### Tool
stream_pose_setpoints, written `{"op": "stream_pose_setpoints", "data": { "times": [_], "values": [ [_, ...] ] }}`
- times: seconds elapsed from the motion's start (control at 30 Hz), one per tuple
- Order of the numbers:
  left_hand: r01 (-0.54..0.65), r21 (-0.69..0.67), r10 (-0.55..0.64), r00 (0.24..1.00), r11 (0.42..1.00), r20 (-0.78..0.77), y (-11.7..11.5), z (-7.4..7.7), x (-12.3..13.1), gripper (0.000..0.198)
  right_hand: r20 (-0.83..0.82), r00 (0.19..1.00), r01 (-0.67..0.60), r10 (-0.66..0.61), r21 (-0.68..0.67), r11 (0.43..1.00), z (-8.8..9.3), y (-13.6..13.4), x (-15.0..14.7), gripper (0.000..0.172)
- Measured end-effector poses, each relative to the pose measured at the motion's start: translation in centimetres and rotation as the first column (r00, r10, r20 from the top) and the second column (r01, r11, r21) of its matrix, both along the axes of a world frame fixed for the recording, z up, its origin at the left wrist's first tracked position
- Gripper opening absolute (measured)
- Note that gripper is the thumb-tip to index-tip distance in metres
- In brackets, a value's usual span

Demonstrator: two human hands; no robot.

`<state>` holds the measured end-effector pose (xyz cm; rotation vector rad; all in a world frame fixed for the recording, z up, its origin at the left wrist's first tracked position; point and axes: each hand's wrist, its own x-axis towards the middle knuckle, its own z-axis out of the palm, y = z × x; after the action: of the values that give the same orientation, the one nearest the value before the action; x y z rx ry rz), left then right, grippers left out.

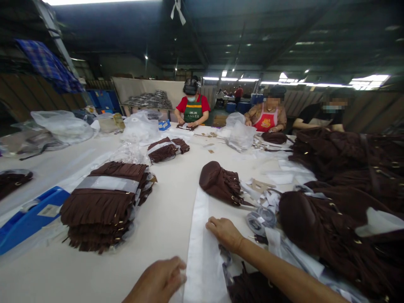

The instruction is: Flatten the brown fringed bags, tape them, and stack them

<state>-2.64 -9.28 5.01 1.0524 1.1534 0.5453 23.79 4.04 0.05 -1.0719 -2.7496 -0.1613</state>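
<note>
A long white, slightly see-through sheet [205, 265], perhaps a flat plastic bag, lies on the table in front of me. My right hand [225, 232] is over its right side, fingers bent and pressed together on it. Beside its left edge is my left hand [159, 278], fingers curled inward and slightly blurred; what they pinch, if anything, is hidden. Just beyond the sheet sits a dark brown fringed bag [219, 181] on its side. A stack of brown fringed pieces [101, 210] with a pale band [107, 183] stands to the left.
Brown bags [309, 227] are heaped on the right, near a grey coil [260, 219] and paper scraps. A blue tray [34, 216] is at far left. A smaller fringed bundle [166, 149] and plastic bags [142, 126] lie farther back. Several co-workers sit across the table [172, 198].
</note>
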Motion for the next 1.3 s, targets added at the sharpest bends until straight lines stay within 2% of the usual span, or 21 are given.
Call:
{"op": "stream_pose_setpoints", "data": {
  "times": [0.03,0.07,0.1,0.2,0.27,0.3,0.37,0.43,0.5,0.57,0.63,0.73,0.8,0.87,0.93,1.0,1.1,1.17,1.3],
  "values": [
    [-0.047,0.103,0.050,0.998,0.994,-0.032,1.9,-0.2,0.9,0.034,-0.015,0.999,0.038,-0.038,-0.001,0.999,0.4,0.6,-0.2,0.019],
    [-0.101,0.149,0.107,0.994,0.984,-0.032,3.7,-0.5,1.9,0.040,-0.030,0.996,0.086,-0.086,0.006,0.996,1.0,1.4,-0.6,0.022],
    [-0.139,0.129,0.141,0.990,0.982,-0.006,5.5,-0.8,2.9,0.047,-0.062,0.988,0.141,-0.140,0.014,0.990,1.7,2.4,-0.9,0.025],
    [-0.219,-0.110,0.239,0.945,0.969,0.222,10.7,-1.6,5.4,0.063,-0.307,0.926,0.231,-0.218,0.006,0.973,3.5,5.2,-2.3,0.029],
    [-0.195,-0.213,0.269,0.874,0.957,0.405,13.8,-1.8,6.4,0.068,-0.482,0.862,0.171,-0.157,-0.014,0.985,3.7,6.6,-3.2,0.027],
    [-0.182,-0.226,0.271,0.841,0.957,0.469,15.3,-1.8,6.7,0.070,-0.530,0.841,0.119,-0.111,-0.019,0.993,3.4,7.1,-3.6,0.027],
    [-0.222,-0.185,0.286,0.824,0.957,0.489,17.9,-2.0,7.1,0.069,-0.546,0.837,0.039,-0.050,-0.031,0.999,2.1,7.8,-4.0,0.028],
    [-0.316,-0.122,0.337,0.841,0.941,0.424,20.0,-2.8,7.6,0.061,-0.532,0.846,0.003,-0.034,-0.059,0.998,0.1,8.2,-4.0,0.030],
    [-0.398,-0.066,0.395,0.848,0.915,0.353,21.6,-4.2,8.0,0.049,-0.521,0.853,-0.024,-0.032,-0.102,0.994,-1.7,8.6,-3.9,0.034],
    [-0.447,-0.044,0.439,0.848,0.893,0.295,22.8,-5.9,8.3,0.040,-0.506,0.862,-0.063,-0.031,-0.168,0.984,-2.9,8.6,-3.6,0.041],
    [-0.494,-0.017,0.486,0.848,0.869,0.210,23.8,-7.7,8.4,0.032,-0.493,0.869,-0.100,-0.035,-0.246,0.964,-3.2,8.6,-3.2,0.051],
    [-0.541,0.055,0.537,0.841,0.839,0.070,24.9,-9.6,8.5,0.024,-0.395,0.919,-0.103,-0.015,-0.277,0.955,-1.9,8.9,-2.6,0.062],
    [-0.544,0.111,0.548,0.836,0.832,-0.005,25.4,-10.4,8.5,0.024,-0.275,0.961,-0.011,-0.036,-0.167,0.986,0.0,9.9,-2.2,0.060],
    [-0.534,0.156,0.548,0.834,0.831,-0.064,25.7,-10.8,8.6,0.020,-0.179,0.979,0.101,-0.098,0.005,0.995,2.1,11.6,-2.1,0.056],
    [-0.521,0.184,0.545,0.830,0.833,-0.116,26.0,-11.0,8.7,0.015,-0.101,0.987,0.138,-0.126,0.118,0.983,3.6,13.7,-2.3,0.054],
    [-0.510,0.201,0.543,0.823,0.836,-0.166,26.3,-11.1,8.7,0.010,0.014,0.993,0.111,-0.114,0.149,0.983,4.4,15.7,-2.5,0.046],
    [-0.491,0.218,0.533,0.813,0.844,-0.233,26.9,-11.0,8.6,0.009,0.165,0.980,0.091,-0.115,0.151,0.984,4.3,17.8,-2.3,0.027],
    [-0.469,0.234,0.520,0.812,0.852,-0.266,27.3,-10.8,8.5,0.009,0.161,0.975,0.121,-0.151,0.180,0.976,4.1,18.5,-1.4,0.023],
    [-0.408,0.264,0.479,0.813,0.874,-0.329,28.2,-10.4,8.9,0.010,-0.003,0.972,0.228,-0.234,0.247,0.942,4.5,19.1,1.2,0.022]
  ]
}}
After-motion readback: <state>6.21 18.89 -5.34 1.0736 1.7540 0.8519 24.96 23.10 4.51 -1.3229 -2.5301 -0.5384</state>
